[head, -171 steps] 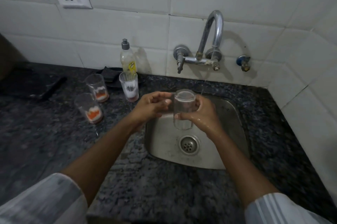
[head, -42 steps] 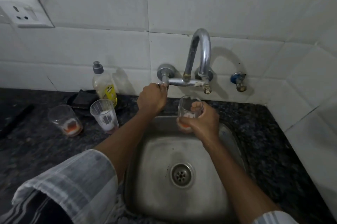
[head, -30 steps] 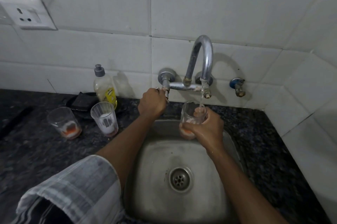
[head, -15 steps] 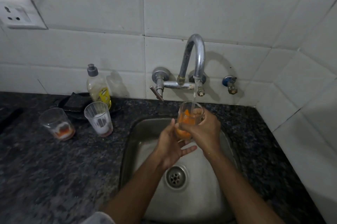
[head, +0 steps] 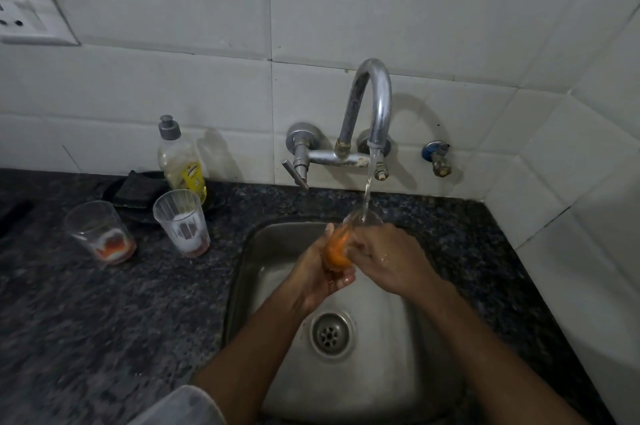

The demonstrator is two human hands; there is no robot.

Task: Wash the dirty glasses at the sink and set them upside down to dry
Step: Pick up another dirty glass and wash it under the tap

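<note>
From the head view, the glass point(head: 337, 248) sits tilted over the sink point(head: 408, 338), mouth under the tap point(head: 372, 102) stream; the right hand point(head: 388, 255) wraps it, and the left hand point(head: 318, 272) cups its base, though blur hides the fingers. Best to swirl out the orange residue while gripping firmly, since wet glass is slick. Two ribbed, stained glasses point(head: 181, 220) wait on the speckled stone tabletop point(head: 104, 320).

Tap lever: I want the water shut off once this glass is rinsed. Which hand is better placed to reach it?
Left, probably. The tap lever sits on the left hand side. The right hand grips the glass under the stream, farther from it.
</note>
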